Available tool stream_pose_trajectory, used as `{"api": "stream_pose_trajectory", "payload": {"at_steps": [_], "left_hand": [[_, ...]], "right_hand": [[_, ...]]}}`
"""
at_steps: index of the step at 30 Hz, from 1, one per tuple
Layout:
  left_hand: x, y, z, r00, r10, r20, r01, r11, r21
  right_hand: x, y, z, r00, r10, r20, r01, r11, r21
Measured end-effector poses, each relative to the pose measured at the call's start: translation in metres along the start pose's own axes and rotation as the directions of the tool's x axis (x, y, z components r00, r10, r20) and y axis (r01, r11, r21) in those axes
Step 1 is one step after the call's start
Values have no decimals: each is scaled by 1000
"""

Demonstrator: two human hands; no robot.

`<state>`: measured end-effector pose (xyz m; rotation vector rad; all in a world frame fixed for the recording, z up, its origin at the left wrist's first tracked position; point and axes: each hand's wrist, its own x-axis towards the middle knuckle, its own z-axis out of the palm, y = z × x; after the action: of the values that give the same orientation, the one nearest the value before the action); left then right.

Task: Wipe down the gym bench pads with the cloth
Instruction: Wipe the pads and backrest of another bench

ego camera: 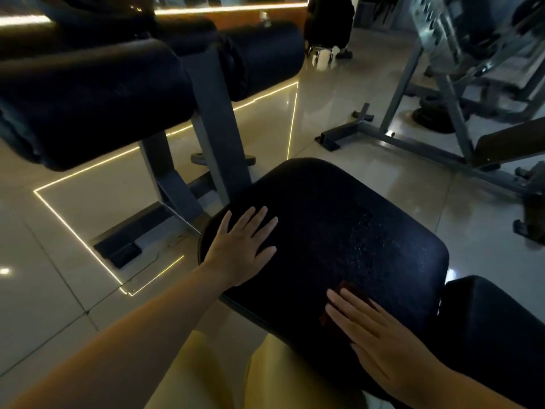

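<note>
A black seat pad (339, 225) of the gym bench fills the middle of the view, with a sheen of small droplets on its right half. My left hand (239, 249) lies flat with spread fingers on the pad's left edge. My right hand (380, 335) presses flat on a dark red cloth (343, 290) at the pad's near side; only the cloth's far and left edges show past my fingers. A second black pad (495, 329) adjoins at the lower right.
Two thick black roller pads (88, 104) (265, 60) sit on a grey steel post (218, 137) at upper left. Another grey machine frame (418, 143) stands on the glossy tiled floor at right. A person's legs and a stool (327, 31) are far back.
</note>
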<state>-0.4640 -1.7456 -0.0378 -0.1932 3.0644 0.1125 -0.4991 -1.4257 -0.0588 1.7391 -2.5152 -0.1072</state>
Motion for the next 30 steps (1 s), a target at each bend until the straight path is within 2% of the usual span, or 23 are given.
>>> {"api": "stream_pose_trajectory", "payload": {"at_steps": [4, 6, 8, 10, 13, 16, 18, 21, 24, 27, 30], "left_hand": [[1, -2, 3, 1000, 10, 11, -10, 1000, 4], [3, -3, 5, 1000, 9, -12, -9, 1000, 11], [3, -3, 7, 1000, 7, -24, -7, 1000, 16], [2, -2, 6, 1000, 6, -27, -5, 1000, 20], [0, -2, 2, 1000, 9, -19, -9, 1000, 4], [-1, -2, -4, 1000, 7, 7, -7, 1000, -12], [-1, -1, -5, 1000, 1, 6, -1, 1000, 0], [-2, 2, -2, 1000, -16, -25, 16, 1000, 3], [-3, 8, -2, 998, -35, -48, 34, 999, -21], [-3, 17, -9, 998, -65, -13, 65, 997, 35], [2, 37, -15, 993, -109, 41, 107, 993, 47]], "right_hand": [[31, -3, -12, 985, -151, 80, 152, 988, -11], [64, -9, -16, 985, -151, 84, 140, 982, 130], [102, -8, -18, 995, -32, 93, 7, 966, 260], [140, 6, -18, 991, 117, 69, -130, 958, 254], [194, 43, -17, 963, 265, 58, -270, 920, 283], [232, 66, -13, 889, 447, 99, -457, 848, 269], [239, 64, -13, 847, 522, 101, -530, 811, 249], [213, 42, -18, 848, 524, 83, -524, 800, 292], [146, 6, -20, 884, 461, 81, -461, 827, 322], [63, -24, -9, 910, 414, 38, -410, 880, 239], [9, -22, 3, 926, 378, 26, -375, 907, 192]]}}
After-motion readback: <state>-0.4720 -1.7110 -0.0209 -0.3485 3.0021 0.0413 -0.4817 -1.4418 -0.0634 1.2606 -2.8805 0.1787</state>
